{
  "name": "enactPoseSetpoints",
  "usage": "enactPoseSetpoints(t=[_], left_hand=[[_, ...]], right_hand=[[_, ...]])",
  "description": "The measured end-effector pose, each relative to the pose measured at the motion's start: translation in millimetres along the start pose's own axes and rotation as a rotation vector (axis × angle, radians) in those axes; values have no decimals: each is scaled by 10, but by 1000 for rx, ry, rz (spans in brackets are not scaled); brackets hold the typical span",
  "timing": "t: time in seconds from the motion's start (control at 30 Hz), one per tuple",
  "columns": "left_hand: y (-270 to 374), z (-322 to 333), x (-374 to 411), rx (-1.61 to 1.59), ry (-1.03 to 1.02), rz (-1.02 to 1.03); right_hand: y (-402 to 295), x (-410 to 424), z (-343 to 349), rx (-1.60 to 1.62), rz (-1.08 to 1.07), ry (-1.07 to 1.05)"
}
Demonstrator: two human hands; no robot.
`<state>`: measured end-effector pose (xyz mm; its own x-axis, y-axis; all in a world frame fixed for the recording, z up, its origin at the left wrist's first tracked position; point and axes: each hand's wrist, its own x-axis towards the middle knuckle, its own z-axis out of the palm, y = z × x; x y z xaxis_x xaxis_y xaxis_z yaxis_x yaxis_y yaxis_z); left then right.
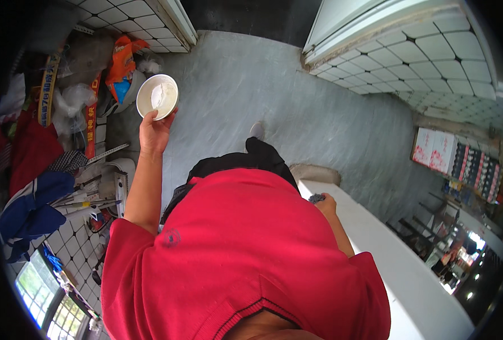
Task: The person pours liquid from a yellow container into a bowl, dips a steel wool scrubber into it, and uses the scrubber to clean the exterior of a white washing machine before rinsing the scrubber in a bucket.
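Observation:
My left hand [156, 134] is raised at the left and holds a round white bowl [146, 98] by its near rim, with the thumb over the edge. The bowl faces up towards the camera, and a bright whitish patch shows inside it; whether that is residue or glare I cannot tell. Low at my right side, beside the edge of a white surface [361, 225], my right hand [327, 205] grips a small grey, crumpled scouring pad [316, 198]. My body hides part of that surface.
An open doorway [251, 17] lies ahead across the grey floor [234, 80]. Shelves at the left hold plastic bags, an orange bag [122, 63] and a blue garment [35, 212]. A tiled wall [404, 55] stands at the right, with stacked cartons [434, 148] beyond it.

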<state>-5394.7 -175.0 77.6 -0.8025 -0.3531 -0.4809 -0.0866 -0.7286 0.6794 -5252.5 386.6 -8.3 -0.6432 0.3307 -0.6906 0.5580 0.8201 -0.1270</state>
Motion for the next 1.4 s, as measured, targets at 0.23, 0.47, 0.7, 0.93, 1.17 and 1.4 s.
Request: enactPoseSetpoints(t=[0.23, 0.47, 0.7, 0.93, 1.17, 1.4], left_hand=[[-32, 657, 336, -19, 89, 25], [47, 960, 961, -16, 119, 1], [343, 1203, 1845, -23, 53, 9], [624, 1555, 2670, 19, 34, 31], [791, 1937, 3243, 33, 45, 4], [702, 2189, 3792, 29, 112, 44]], right_hand=[[-1058, 1519, -1625, 23, -245, 299], [-2831, 1915, -2641, 18, -523, 467], [-3784, 2235, -3018, -8, -566, 547], [-4161, 2609, -3287, -35, -447, 611], [-4685, 2893, -3493, -68, -412, 541], [-5219, 3745, -3682, -64, -454, 475]])
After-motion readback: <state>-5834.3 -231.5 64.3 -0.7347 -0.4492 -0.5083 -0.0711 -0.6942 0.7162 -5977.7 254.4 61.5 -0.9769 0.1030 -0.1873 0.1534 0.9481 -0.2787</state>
